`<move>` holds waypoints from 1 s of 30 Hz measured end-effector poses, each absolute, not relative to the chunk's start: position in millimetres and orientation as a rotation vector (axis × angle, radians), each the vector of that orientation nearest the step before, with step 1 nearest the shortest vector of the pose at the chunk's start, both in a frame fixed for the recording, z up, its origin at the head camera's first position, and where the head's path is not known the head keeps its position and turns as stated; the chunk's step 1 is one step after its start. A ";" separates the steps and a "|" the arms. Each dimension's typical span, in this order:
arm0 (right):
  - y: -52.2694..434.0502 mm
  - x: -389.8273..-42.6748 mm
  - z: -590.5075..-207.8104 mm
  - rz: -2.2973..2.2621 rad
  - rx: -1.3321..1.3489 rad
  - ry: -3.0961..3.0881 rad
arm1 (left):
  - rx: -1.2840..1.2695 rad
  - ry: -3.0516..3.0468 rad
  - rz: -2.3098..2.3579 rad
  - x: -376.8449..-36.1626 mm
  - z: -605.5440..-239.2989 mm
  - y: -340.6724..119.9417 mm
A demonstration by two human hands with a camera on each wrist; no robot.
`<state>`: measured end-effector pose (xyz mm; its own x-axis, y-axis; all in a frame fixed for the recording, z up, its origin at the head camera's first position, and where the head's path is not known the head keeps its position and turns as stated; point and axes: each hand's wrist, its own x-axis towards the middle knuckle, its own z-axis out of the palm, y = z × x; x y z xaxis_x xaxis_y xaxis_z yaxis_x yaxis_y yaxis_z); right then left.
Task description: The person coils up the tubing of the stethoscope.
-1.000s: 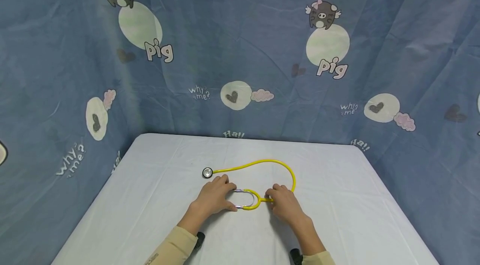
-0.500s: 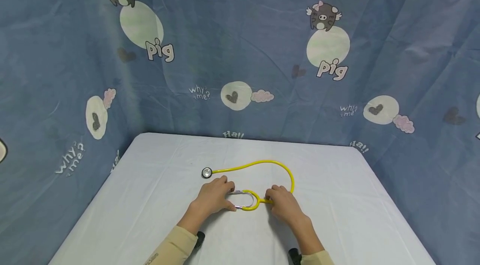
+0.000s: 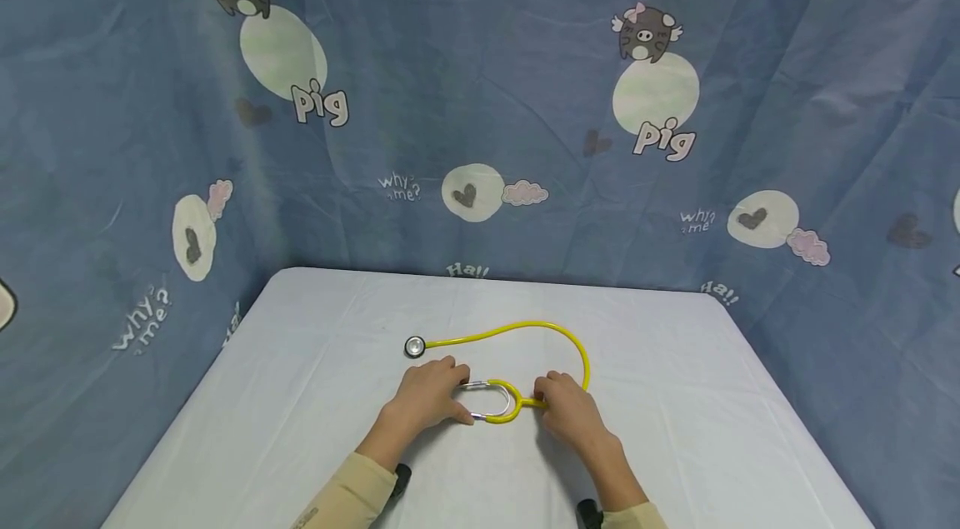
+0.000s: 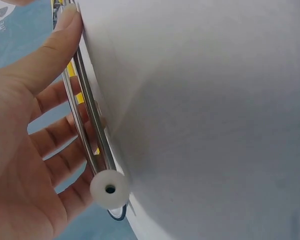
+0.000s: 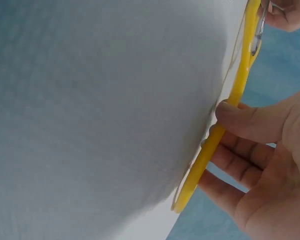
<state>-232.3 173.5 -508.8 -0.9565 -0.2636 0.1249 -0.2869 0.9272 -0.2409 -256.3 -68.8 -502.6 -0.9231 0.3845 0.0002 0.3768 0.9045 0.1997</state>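
A yellow stethoscope [image 3: 557, 330] lies on a white table [image 3: 315, 371], its round metal chest piece [image 3: 415, 346] at the left end of the looped tube. My left hand [image 3: 448, 392] holds the two metal ear tubes [image 4: 87, 120] between thumb and fingers, close to a white eartip [image 4: 110, 189]. My right hand [image 3: 552, 396] pinches the yellow tube [image 5: 240, 85] just right of the fork, thumb on one side and fingers on the other. Both hands rest low on the tabletop.
A blue cloth with cartoon pigs [image 3: 480, 96] hangs behind and on both sides of the table. The table's back edge [image 3: 495, 277] meets the cloth. Beige sleeves [image 3: 352, 487] cover my forearms.
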 end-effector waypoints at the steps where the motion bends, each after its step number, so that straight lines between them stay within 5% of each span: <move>1: 173.3 -232.2 -508.4 0.394 0.419 -2.991 | 0.608 3.029 0.301 -256.2 -502.3 -68.8; 30: 171.0 -230.6 -492.3 0.424 0.349 -2.946 | 0.731 3.019 0.288 -253.9 -505.6 -75.0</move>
